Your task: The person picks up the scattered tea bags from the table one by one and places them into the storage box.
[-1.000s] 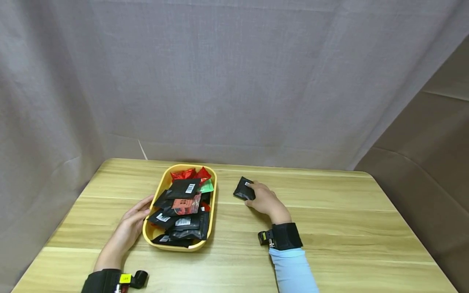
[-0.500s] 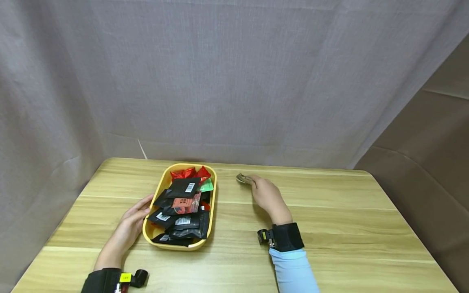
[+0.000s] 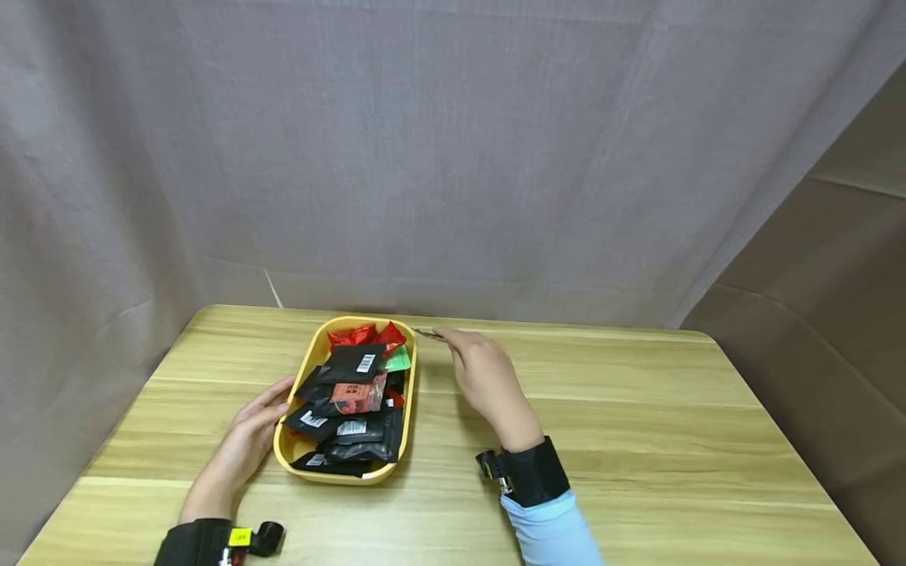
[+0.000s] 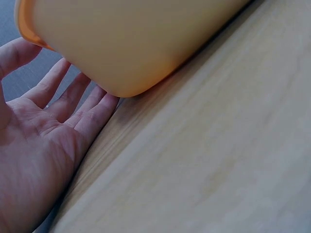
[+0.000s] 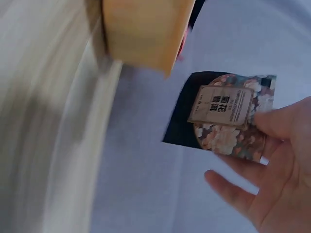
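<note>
My right hand pinches a flat tea sachet by one edge, thumb on its printed face. The sachet is dark with a floral print and a pale label; in the head view it shows nearly edge-on, close to the far right corner of the yellow box. My left hand touches the box's left side. Seen from the left wrist, its fingers reach out straight against the box wall, the thumb up near the rim.
In the box lie several black sachets with barcode labels, a red-labelled sachet, red foil packets and a green one. The wooden table ends at a grey cloth behind.
My right hand has picked the sachet up off the table, turned it over, and carried it left to the box's far right corner. My left hand has stayed on the box.
</note>
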The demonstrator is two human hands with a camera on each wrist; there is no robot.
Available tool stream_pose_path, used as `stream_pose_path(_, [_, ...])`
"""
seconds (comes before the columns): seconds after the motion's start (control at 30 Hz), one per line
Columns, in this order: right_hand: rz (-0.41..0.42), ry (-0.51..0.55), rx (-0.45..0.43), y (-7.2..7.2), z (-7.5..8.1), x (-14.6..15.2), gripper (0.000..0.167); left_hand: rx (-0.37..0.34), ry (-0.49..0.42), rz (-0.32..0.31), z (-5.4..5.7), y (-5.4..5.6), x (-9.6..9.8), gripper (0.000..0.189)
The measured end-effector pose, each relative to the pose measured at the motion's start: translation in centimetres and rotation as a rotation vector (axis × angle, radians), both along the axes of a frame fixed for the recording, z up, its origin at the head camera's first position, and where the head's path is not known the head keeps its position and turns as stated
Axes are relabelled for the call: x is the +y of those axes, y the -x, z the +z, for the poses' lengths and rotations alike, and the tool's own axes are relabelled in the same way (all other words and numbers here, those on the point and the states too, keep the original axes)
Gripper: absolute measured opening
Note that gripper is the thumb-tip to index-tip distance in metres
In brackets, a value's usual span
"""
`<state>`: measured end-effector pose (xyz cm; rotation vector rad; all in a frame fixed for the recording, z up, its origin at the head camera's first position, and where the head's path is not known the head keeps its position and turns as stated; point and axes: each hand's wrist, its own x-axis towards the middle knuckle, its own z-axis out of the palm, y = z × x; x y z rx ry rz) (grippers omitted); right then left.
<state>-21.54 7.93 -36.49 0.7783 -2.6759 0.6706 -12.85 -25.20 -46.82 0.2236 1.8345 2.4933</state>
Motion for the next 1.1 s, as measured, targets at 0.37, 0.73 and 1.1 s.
stream_pose_path(0.37, [0.272, -0.186, 0.15, -3.5, 0.3, -4.7, 0.045, -0.023, 0.016, 0.019, -0.2, 0.2, 0.3, 0.05])
stream_pose_path(0.73, [0.368, -0.317, 0.167, -5.1, -1.4, -7.6, 0.038, -0.031, 0.027, 0.03, -0.1, 0.2, 0.2, 0.055])
stream_pose_path(1.1, [0.318, -0.268, 0.098, -4.8, -1.2, -6.9, 0.046, 0.056, -0.009, -0.034, -0.3, 0.5, 0.1, 0.049])
